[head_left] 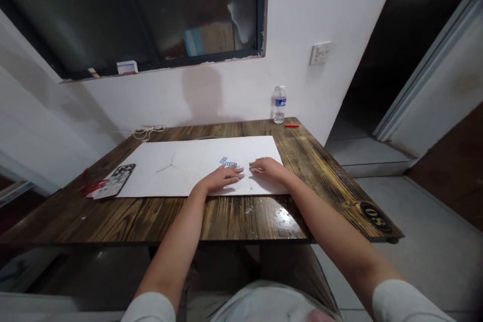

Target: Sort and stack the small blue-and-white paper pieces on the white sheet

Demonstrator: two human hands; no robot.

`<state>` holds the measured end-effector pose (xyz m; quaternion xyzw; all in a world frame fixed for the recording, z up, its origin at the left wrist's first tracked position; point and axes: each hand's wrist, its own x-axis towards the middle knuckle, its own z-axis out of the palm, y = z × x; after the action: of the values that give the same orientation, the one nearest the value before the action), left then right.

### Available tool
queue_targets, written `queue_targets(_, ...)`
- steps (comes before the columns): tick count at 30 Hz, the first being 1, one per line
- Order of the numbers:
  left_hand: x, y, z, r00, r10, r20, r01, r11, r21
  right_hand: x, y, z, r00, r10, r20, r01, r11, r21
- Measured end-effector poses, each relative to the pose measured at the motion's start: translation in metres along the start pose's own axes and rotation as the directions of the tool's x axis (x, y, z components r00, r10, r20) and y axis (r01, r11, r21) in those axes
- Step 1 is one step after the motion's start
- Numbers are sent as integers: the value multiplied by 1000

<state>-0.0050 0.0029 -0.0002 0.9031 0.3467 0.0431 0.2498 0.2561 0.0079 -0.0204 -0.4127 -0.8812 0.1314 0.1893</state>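
Note:
A large white board lies on the dark wooden table. My left hand rests on its right part with fingers spread, touching or just beside small blue-and-white pieces. Just to the right, my right hand lies palm down on the board, its fingers bent and pointing left; whether anything is beneath its fingertips cannot be made out. A narrow gap separates the two hands. Thin dark lines meet in a branching shape on the board's left half.
A patterned phone-like object and red scissors-like item lie at the left. White cord sits at the table's back left. A water bottle and red pen are at the back right, near the wall.

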Motion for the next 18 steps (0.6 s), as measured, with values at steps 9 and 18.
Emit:
queue_targets(9, -16, -8, -12, 939, -226, -259, 233, 973, -3, -4, -9, 13, 984, -116, 132, 110, 993, 52)
queue_targets(18, -12, -23, -2, 857, -361, -367, 429, 895, 122, -5, -28, 8, 954, -227, 198, 213, 973, 93)
